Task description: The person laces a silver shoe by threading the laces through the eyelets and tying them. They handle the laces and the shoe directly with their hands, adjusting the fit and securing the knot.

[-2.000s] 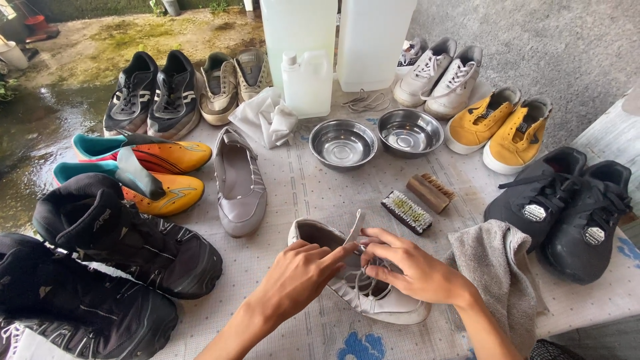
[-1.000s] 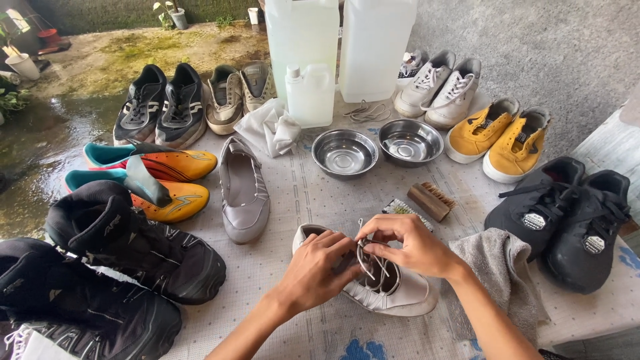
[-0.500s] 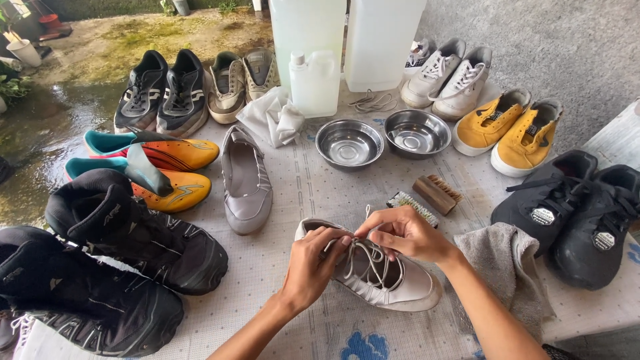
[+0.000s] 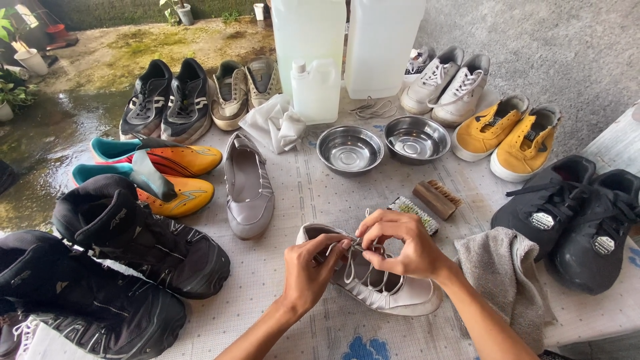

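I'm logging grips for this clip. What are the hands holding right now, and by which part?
Both the left hand and right hand pinch the lace of the white shoe near its top eyelets; the shoe itself rests on the table.

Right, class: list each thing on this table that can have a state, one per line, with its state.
White shoe: on its sole, laces loose.
Left hand: pinching a lace.
Right hand: pinching the laces.
Two steel bowls: upright; contents unclear.
Small jug: capped, upright.
Grey towel: crumpled.
Two brushes: lying unused.
Grey flat shoe: single, upright.
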